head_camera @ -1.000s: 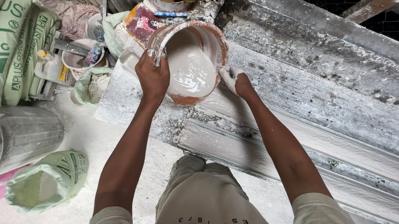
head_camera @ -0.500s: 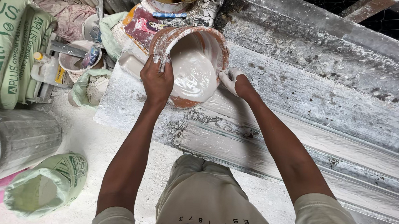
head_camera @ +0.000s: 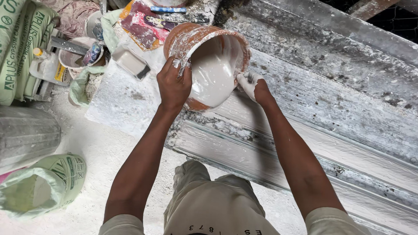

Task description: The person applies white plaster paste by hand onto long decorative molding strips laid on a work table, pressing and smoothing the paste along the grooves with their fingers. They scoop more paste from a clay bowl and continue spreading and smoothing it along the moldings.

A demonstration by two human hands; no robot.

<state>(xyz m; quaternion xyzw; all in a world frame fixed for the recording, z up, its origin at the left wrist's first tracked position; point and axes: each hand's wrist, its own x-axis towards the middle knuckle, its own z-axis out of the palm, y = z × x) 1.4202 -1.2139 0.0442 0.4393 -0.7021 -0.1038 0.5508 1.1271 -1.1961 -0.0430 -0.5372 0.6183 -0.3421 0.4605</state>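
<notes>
Where plaster dust coats floor (head_camera: 103, 154), mould (head_camera: 314, 154) lies.

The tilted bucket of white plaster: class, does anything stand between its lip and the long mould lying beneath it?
Nothing visible does. The bucket is tipped toward the mould, held by the left hand on its rim and the right hand at its side. The stretch of mould below the lip is bare of tools or bags.

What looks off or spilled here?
The bucket of white slurry is tilted toward the long mould, gripped by the left hand and right hand. Its rim is caked.
</notes>
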